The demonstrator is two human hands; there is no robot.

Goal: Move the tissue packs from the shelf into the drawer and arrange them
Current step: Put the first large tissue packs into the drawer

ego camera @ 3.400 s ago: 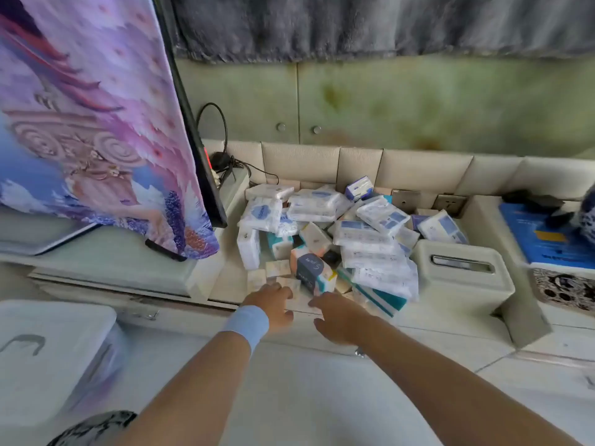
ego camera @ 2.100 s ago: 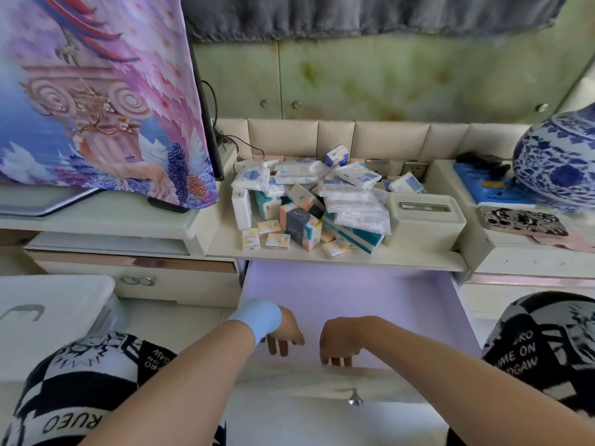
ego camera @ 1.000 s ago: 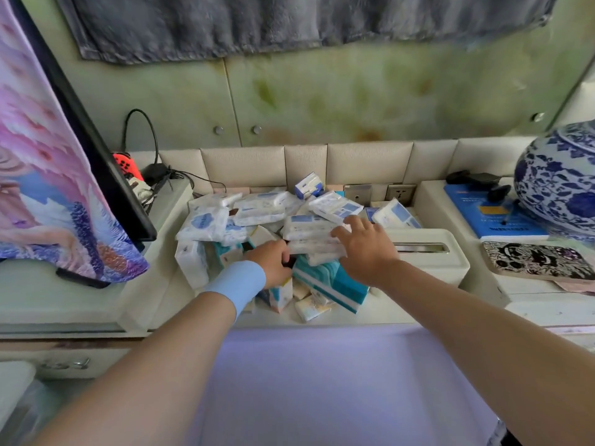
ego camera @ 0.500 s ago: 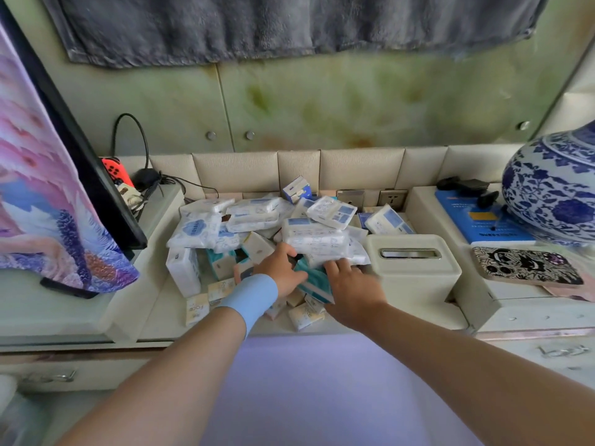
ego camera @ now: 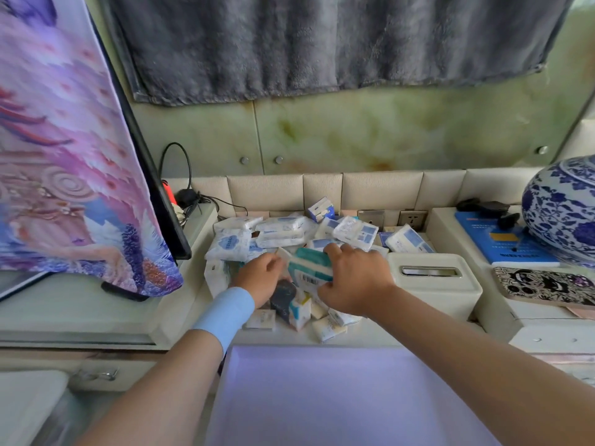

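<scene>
Head view: teal pack (ego camera: 309,266) over shelf (ego camera: 384,331).
We log it crosswise: right grip (ego camera: 354,284) pinches its right end; left grip (ego camera: 261,275) curled at its left, hold unclear; drawer (ego camera: 338,400) lies nearer us.

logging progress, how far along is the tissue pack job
Done: the drawer is open, no packs visible inside. In hand: the right hand has a grip on a teal pack, left hand beside it, hold unclear. Left: the whole pile on the shelf.
</scene>
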